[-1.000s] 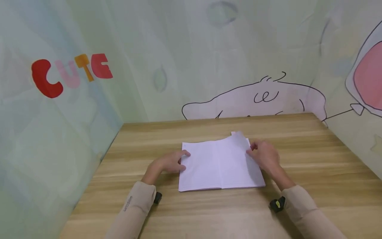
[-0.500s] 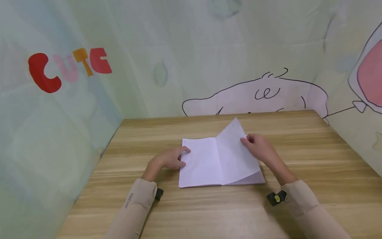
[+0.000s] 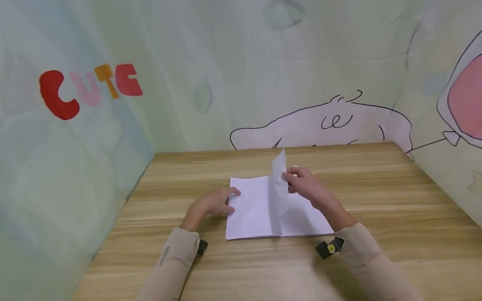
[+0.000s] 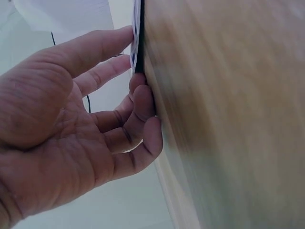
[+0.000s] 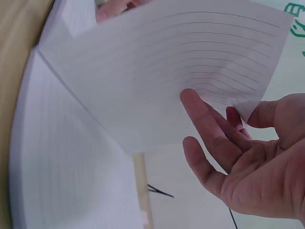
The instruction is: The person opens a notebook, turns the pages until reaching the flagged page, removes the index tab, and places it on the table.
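An open notebook (image 3: 250,209) with lined white pages lies on the wooden table. My left hand (image 3: 215,201) is at its left edge, thumb and forefinger touching the left page. In the left wrist view, the other fingers (image 4: 143,102) bend loosely beside the dark cover edge (image 4: 140,62). My right hand (image 3: 306,186) pinches the outer edge of a single page (image 3: 279,184), which stands nearly upright over the spine. The right wrist view shows the thumb and fingers at that page's corner, with ruled lines across the page (image 5: 157,76).
The wooden table (image 3: 244,267) reaches back to a printed fabric wall (image 3: 211,62) with a cartoon outline. Another fabric wall (image 3: 75,175) with the coloured letters CUTE runs along the left. Both wrists carry small dark devices.
The right hand has lifted the page from the right side and swung it leftward until nearly upright. More of the ruled page beneath shows. My left hand has stayed at the left edge.
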The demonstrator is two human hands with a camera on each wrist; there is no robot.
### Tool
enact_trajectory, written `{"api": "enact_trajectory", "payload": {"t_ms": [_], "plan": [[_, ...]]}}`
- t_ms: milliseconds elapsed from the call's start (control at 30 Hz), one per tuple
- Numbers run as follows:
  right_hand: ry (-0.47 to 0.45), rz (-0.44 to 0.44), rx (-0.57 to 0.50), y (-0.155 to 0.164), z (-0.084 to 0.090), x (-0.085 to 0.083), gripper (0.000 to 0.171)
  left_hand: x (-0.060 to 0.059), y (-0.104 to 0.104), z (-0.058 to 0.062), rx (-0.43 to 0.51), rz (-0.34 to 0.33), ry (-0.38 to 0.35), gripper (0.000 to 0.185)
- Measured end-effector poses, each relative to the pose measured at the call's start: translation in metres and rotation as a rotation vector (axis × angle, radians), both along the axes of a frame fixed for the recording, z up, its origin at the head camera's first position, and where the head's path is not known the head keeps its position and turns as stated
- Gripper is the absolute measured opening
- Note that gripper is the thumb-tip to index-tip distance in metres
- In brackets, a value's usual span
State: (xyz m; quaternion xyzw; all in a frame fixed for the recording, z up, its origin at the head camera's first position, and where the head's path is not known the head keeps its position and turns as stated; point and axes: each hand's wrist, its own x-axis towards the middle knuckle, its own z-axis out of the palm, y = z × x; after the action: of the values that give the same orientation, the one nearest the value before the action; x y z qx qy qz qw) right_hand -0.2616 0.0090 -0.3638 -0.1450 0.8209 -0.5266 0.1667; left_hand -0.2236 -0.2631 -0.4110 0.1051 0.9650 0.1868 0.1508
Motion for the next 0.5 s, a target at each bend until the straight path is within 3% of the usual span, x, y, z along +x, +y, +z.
{"api": "enact_trajectory", "payload": {"t_ms": [167, 333, 500], "plan": [[-0.032, 0.04, -0.085, -0.028, -0.013, 0.006, 0.027, 0.003, -0.004, 0.001, 0.022, 0.022, -0.015, 0.047], [-0.043, 0.055, -0.073, -0.056, -0.03, 0.005, 0.028, 0.003, -0.008, 0.002, 0.105, 0.019, 0.007, 0.035], [-0.041, 0.068, -0.017, -0.076, -0.046, 0.006, 0.022, 0.003, -0.009, 0.004, 0.197, 0.05, 0.005, 0.055]]}}
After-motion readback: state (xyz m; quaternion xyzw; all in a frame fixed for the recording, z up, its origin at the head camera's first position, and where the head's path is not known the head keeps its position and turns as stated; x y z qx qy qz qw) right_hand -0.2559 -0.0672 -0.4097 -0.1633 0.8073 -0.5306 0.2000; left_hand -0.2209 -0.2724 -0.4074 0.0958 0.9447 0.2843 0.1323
